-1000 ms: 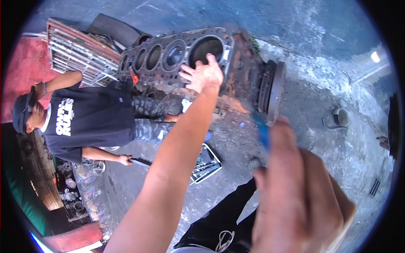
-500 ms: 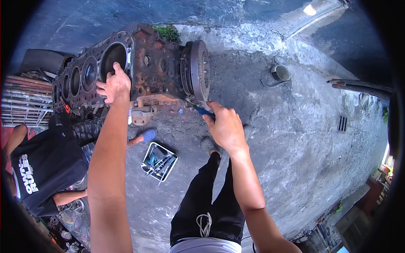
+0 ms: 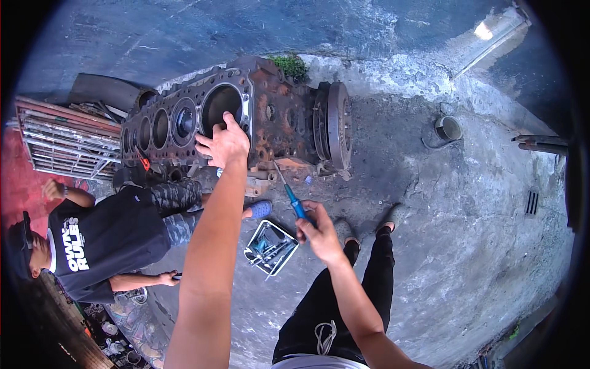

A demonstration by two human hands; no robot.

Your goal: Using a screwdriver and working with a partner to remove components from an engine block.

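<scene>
A large rusty engine block [image 3: 270, 101] with a row of round cylinder bores stands near the wall. My left hand [image 3: 226, 142] rests on its top face at the rim of the nearest bore, fingers apart, holding nothing. My right hand [image 3: 321, 234] is closed round the blue handle of a screwdriver [image 3: 294, 200]. Its thin shaft slants up and left, with the tip by the lower edge of the block; whether it touches I cannot tell. A round pulley [image 3: 339, 126] sits on the right end of the block. One bore further left holds a piston [image 3: 184, 123].
A white-rimmed tray of tools [image 3: 271, 247] lies on the concrete floor near my feet. At left, a co-worker in a black shirt [image 3: 114, 237] is beside the block, holding something dark. Metal racks [image 3: 67, 138] stand far left; a can [image 3: 448, 128] stands by the wall.
The view has shifted, so the block appears further right and lower. My right hand has drawn back from beneath the pulley, and the screwdriver now shows fully. My left hand stays on the bore rim.
</scene>
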